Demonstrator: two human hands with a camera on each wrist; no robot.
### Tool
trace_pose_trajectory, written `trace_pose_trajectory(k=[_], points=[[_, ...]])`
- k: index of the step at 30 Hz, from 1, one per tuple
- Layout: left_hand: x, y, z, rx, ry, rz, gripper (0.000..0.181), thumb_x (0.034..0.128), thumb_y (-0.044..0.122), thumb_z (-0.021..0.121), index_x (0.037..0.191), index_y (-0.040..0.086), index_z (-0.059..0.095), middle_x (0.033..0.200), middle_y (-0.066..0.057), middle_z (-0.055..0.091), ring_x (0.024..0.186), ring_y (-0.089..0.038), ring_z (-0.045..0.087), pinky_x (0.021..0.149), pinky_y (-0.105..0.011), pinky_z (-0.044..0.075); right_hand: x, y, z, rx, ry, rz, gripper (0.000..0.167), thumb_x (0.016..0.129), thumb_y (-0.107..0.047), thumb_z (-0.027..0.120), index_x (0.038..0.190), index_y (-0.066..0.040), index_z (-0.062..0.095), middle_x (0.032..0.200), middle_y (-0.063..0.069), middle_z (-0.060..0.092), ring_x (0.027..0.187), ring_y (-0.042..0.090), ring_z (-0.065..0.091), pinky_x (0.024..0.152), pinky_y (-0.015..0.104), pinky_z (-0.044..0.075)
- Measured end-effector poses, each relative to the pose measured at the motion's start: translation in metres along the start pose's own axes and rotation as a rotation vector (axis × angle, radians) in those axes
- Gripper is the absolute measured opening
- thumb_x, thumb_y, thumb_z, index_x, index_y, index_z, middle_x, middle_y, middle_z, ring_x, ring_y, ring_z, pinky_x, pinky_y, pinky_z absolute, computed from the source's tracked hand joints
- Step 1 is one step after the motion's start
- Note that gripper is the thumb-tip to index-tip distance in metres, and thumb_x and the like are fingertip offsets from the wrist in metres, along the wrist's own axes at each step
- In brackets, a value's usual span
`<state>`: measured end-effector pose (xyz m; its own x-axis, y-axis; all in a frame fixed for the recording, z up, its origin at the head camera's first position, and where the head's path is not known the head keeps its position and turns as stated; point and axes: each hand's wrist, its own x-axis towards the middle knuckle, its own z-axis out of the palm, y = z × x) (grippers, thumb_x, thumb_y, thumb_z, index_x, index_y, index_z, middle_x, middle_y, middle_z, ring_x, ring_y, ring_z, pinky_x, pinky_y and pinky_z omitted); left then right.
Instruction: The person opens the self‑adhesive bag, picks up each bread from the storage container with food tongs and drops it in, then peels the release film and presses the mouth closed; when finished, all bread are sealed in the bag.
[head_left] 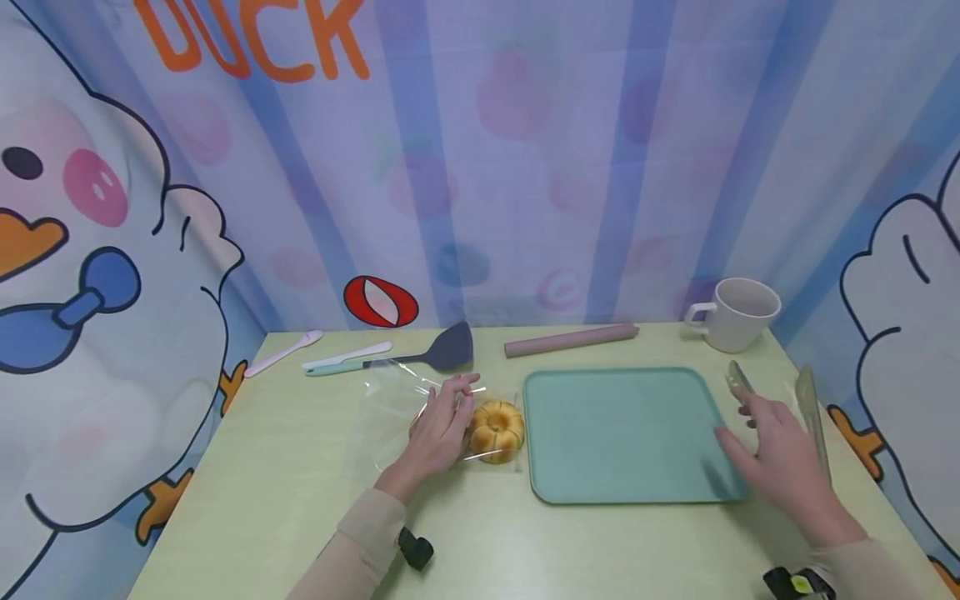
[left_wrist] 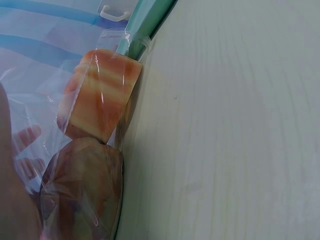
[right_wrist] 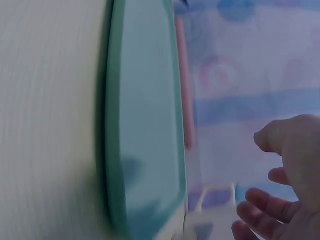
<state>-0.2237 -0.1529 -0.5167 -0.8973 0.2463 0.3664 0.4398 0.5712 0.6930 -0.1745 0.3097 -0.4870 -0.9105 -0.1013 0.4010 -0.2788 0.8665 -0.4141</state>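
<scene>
A clear plastic bag (head_left: 390, 400) lies left of the green tray (head_left: 622, 437). A golden, ridged round bun (head_left: 497, 432) shows through it beside the tray's left edge. In the left wrist view, that bun (left_wrist: 105, 90) and a browner bread (left_wrist: 82, 187) lie end to end under the plastic. My left hand (head_left: 442, 429) rests on the bag, its fingers extended, and partly hides the browner bread. My right hand (head_left: 783, 454) hovers over the tray's right edge, thumb and fingers apart, holding nothing. Near its fingertips is a shiny metallic utensil end (head_left: 738, 377); its full shape is hidden.
A long pale utensil part (head_left: 812, 417) lies right of the right hand. Behind stand a white mug (head_left: 742, 315), a mauve rolling-pin-like rod (head_left: 572, 340), a dark-headed spatula (head_left: 450, 347), a white-handled utensil (head_left: 347, 357) and a pink spoon-like utensil (head_left: 285, 353). A printed curtain borders the table.
</scene>
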Motion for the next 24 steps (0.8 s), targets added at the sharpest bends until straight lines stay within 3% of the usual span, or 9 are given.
trace_pose_trajectory(k=[10,17,24], points=[[-0.001,-0.001,0.0,0.0,0.011,-0.006,0.017,0.1137,0.027,0.036,0.113,0.015,0.047,0.151,-0.01,0.06,0.15,-0.041,0.043,0.126,-0.068,0.01,0.007,-0.075,0.034,0.241,-0.067,-0.13,0.046,0.097,-0.01,0.074,0.139,-0.002,0.059,0.108,0.01,0.069,0.092,0.026,0.069,0.072,0.04,0.06],[-0.001,-0.004,0.0,-0.002,0.015,-0.002,0.016,0.1138,0.027,0.036,0.113,0.015,0.047,0.151,-0.01,0.06,0.15,-0.039,0.043,0.126,-0.069,0.01,0.006,-0.113,0.061,0.394,-0.174,-0.188,0.044,0.097,-0.01,0.073,0.139,-0.004,0.06,0.108,0.01,0.071,0.091,0.019,0.071,0.073,0.035,0.061],[0.0,-0.001,0.0,-0.004,0.002,-0.004,0.017,0.1141,0.026,0.035,0.114,0.014,0.046,0.151,-0.011,0.06,0.151,-0.039,0.042,0.126,-0.068,0.009,0.003,-0.146,0.077,0.535,-0.338,-0.159,0.044,0.099,-0.013,0.072,0.141,-0.007,0.058,0.113,0.01,0.07,0.095,0.012,0.069,0.077,0.03,0.061]])
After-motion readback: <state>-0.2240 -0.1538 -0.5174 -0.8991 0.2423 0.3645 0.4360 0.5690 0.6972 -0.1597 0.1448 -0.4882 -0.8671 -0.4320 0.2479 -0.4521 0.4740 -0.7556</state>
